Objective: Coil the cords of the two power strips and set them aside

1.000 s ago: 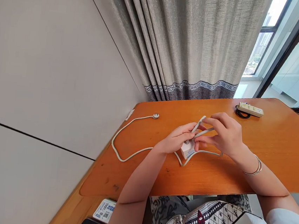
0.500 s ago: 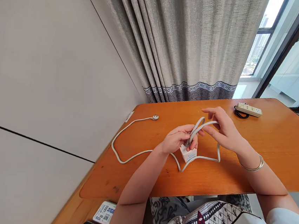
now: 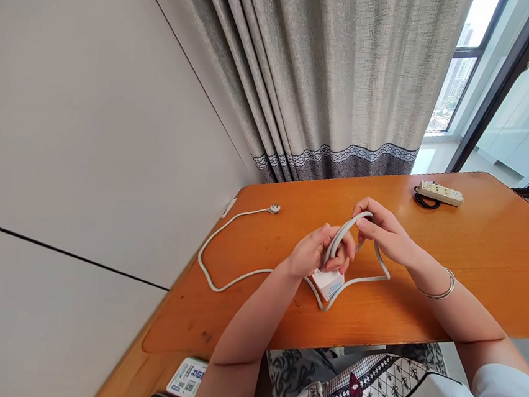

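Observation:
A white power cord (image 3: 343, 234) is looped into a small coil between my hands. My left hand (image 3: 318, 252) is closed around the lower left side of the coil. At the coil's upper right, my right hand (image 3: 385, 231) pinches the cord between thumb and fingers. Just below my left hand is the white block-shaped end (image 3: 328, 284) of the cord, with pale print on one face; my fingers partly cover its top. The rest of the cord trails left across the table to a three-pin plug (image 3: 274, 209).
On the wooden table (image 3: 488, 257), a white power strip (image 3: 440, 193) with a coiled black cable (image 3: 427, 201) lies at the back right. A white printed box (image 3: 186, 378) sits below the table's left front corner. A grey curtain (image 3: 351, 76) hangs behind, and a pale panel (image 3: 87, 144) borders the left.
My right hand has closed from spread fingers to a pinch on the cord. The loops have drawn together into a tighter coil, and the white block has dropped slightly.

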Demonstrator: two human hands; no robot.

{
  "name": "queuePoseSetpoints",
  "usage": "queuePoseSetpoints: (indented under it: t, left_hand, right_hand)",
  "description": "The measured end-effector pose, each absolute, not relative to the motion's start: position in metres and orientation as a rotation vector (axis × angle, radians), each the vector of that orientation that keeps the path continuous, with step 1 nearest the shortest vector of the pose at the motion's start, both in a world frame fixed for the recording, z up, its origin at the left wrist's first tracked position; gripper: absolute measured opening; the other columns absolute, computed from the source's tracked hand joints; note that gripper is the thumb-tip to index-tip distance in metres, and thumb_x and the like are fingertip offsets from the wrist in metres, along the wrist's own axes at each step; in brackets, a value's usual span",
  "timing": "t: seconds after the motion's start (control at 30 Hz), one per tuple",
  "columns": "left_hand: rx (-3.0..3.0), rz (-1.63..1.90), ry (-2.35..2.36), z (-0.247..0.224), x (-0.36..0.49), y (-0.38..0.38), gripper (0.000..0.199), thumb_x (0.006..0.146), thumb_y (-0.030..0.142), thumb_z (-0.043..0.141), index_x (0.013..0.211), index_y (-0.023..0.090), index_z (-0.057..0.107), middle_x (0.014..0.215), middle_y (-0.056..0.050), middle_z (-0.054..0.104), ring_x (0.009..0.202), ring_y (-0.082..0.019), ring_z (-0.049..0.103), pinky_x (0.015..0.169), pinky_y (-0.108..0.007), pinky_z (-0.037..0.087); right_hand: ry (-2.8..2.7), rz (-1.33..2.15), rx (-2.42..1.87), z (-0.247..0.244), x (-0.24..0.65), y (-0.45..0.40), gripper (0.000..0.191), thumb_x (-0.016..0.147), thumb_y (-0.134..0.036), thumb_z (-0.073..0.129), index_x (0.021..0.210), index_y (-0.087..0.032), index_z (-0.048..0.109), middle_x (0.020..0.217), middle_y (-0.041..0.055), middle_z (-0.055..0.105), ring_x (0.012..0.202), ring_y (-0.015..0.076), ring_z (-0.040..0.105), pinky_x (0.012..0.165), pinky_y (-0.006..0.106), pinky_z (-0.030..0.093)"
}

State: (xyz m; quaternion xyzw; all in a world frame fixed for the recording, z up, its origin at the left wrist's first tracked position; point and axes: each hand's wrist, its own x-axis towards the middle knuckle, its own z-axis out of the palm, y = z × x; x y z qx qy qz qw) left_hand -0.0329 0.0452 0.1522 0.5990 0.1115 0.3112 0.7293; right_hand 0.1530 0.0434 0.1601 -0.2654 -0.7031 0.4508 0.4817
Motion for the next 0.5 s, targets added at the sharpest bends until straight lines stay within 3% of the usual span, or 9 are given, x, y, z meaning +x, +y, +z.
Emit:
queuePoseSetpoints:
  t: [0.13,0.23,0.37,0.5]
  left_hand:
    - [1.278,0.767,0.295,0.155,-0.028,0.044,0.053,0.084,0.069,0.054,0.087,0.016,0.056,0.048,0.004,0.052,0.037,-0.009,0.04,0.05,-0.026,0.046]
    - [1.259,0.79,0.329,0.155,-0.026,0.042,0.048,0.084,0.063,0.061,0.092,0.016,0.056,0.055,0.001,0.059,0.038,-0.007,0.039,0.042,-0.02,0.037]
    - [1.186,0.815,0.325,0.159,-0.029,0.039,0.041,0.083,0.056,0.065,0.084,0.017,0.053,0.05,0.005,0.052,0.034,-0.003,0.024,0.035,-0.016,0.023]
    - [1.047,0.861,0.275,0.167,-0.038,0.039,0.039,0.087,0.047,0.061,0.068,0.02,0.04,0.043,0.007,0.043,0.032,-0.004,0.016,0.032,-0.016,0.02]
  right_hand:
    - [-1.715,0.934,-0.687,0.162,0.15,0.038,0.027,0.094,-0.046,0.056,0.091,-0.019,0.057,0.075,-0.0016,0.052,0.069,0.0113,0.047,0.065,0.025,0.041]
    - [-1.756,0.88,-0.71,0.164,0.152,0.038,0.025,0.096,-0.043,0.054,0.098,-0.019,0.06,0.078,-0.0007,0.056,0.073,0.012,0.051,0.069,0.026,0.042]
    - [-1.816,0.966,-0.693,0.159,0.155,0.046,0.031,0.097,-0.045,0.051,0.114,-0.02,0.058,0.084,-0.0003,0.058,0.07,0.0113,0.053,0.066,0.025,0.045]
    - [-1.857,1.149,-0.588,0.152,0.153,0.056,0.037,0.097,-0.049,0.05,0.117,-0.018,0.055,0.088,0.002,0.06,0.08,0.0138,0.061,0.078,0.031,0.052]
